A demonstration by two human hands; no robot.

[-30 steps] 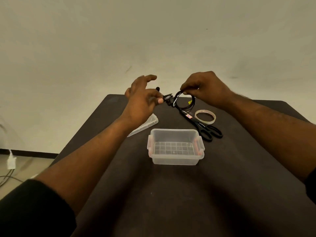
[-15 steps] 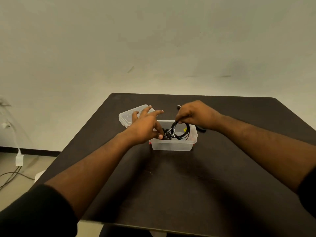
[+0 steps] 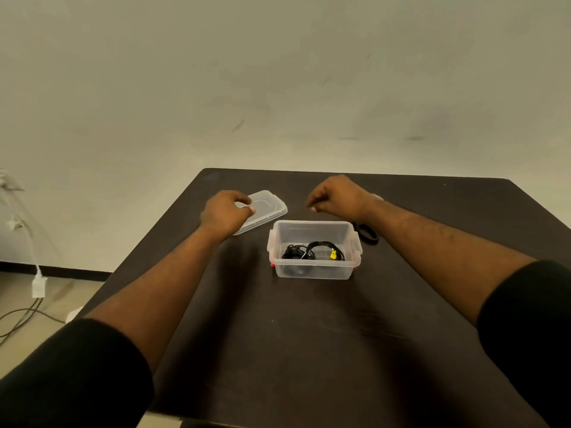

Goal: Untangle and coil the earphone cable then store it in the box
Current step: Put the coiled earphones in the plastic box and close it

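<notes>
Black coiled cable [image 3: 315, 251] (yellow tag) inside clear box [image 3: 314, 270].

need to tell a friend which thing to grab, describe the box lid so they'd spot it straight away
On the dark table, look left of and just behind the clear plastic box that holds the coiled black earphone cable. The lid lies there flat, partly under the left hand. It is the only flat, clear, shallow panel; the box beside it is deep and open-topped.

Single head view; looks forward and down from above the near edge of the tabletop [image 3: 309, 350]; wide angle; wall [image 3: 278, 72] fills the upper half.
</notes>
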